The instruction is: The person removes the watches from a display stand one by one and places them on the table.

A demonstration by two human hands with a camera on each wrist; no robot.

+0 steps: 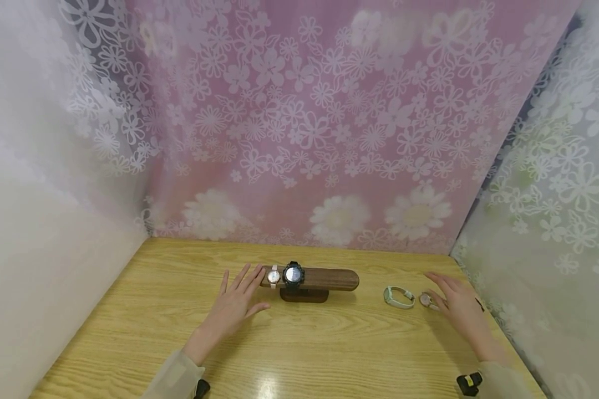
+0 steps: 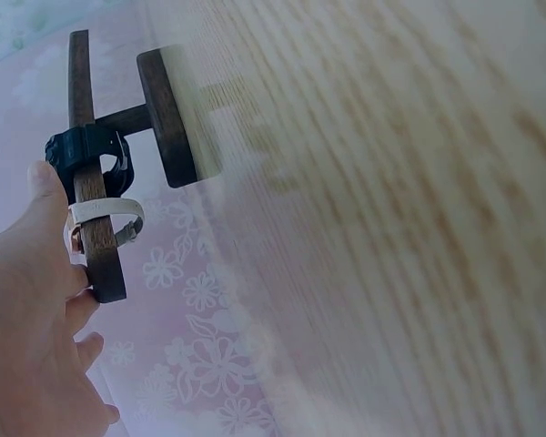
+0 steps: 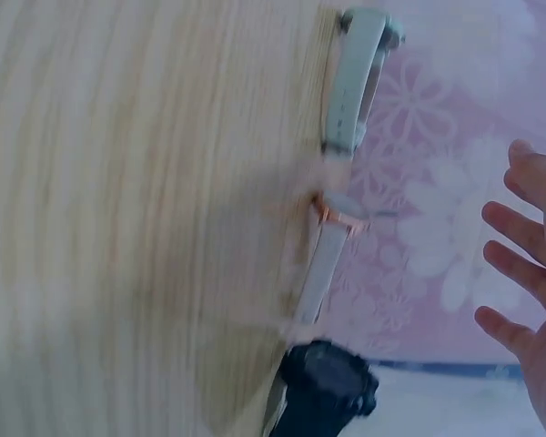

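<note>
A dark wooden watch stand (image 1: 331, 279) bears a small white-strapped watch (image 1: 273, 275) near its left end, with a chunky black watch (image 1: 293, 274) beside it. My left hand (image 1: 232, 305) touches the bar's left end, fingers extended and thumb apart. To the right, my right hand (image 1: 461, 310) hovers over the table, its fingers spread and holding nothing. Below it lies a rose-gold watch with a pale strap (image 3: 323, 259), partly hidden in the head view. A mint-green watch (image 1: 399, 297) lies left of that one. Another black watch (image 3: 328, 387) shows in the right wrist view.
The wood-grain table (image 1: 329, 343) ends at a pink flowered curtain (image 1: 304, 138) behind. A pale wall (image 1: 40, 221) borders the left side, and a flowered white sheet (image 1: 569, 221) the right.
</note>
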